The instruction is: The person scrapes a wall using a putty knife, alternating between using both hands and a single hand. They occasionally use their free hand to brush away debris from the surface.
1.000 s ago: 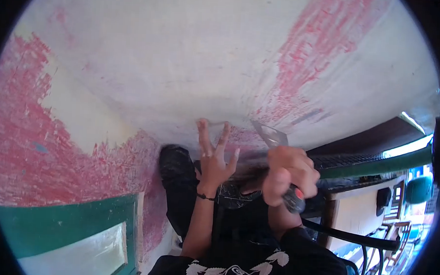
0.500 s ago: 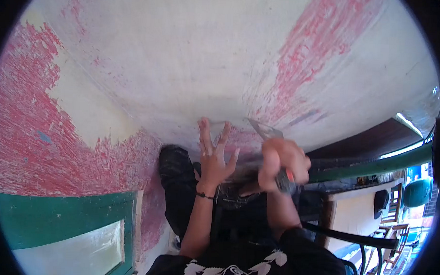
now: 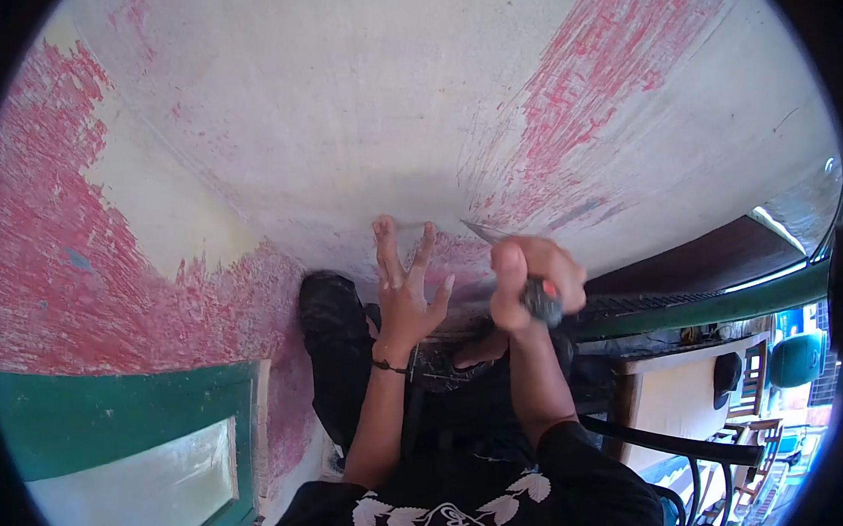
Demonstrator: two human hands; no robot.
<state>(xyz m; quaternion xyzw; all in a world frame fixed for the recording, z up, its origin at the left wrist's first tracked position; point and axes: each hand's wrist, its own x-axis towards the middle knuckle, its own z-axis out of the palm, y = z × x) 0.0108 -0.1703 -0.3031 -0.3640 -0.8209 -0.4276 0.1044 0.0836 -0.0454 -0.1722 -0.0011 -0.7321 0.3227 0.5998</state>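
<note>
My right hand (image 3: pixel 539 278) is wrapped round the dark handle of a putty knife, whose butt end with a red spot faces me. The thin metal blade (image 3: pixel 481 231) points up and left, its tip right at the wall (image 3: pixel 354 91) beside a patch of red paint. To its left, my left hand (image 3: pixel 407 291) is spread, with fingertips right at the wall and nothing in it. A dark bracelet circles that wrist. Scratched red paint (image 3: pixel 589 92) shows through the whitish coat above the knife.
A green-framed window (image 3: pixel 124 396) is at lower left, below a large area of worn red paint (image 3: pixel 55 247). On the right run a green rail (image 3: pixel 711 318) and a dark panel (image 3: pixel 704 252). A table (image 3: pixel 679 396) with a dark cap and a black metal chair (image 3: pixel 686 446) stand behind.
My right hand has moved up and slightly left with the putty knife, and the blade is turned more edge-on. My left hand stays spread at nearly the same place.
</note>
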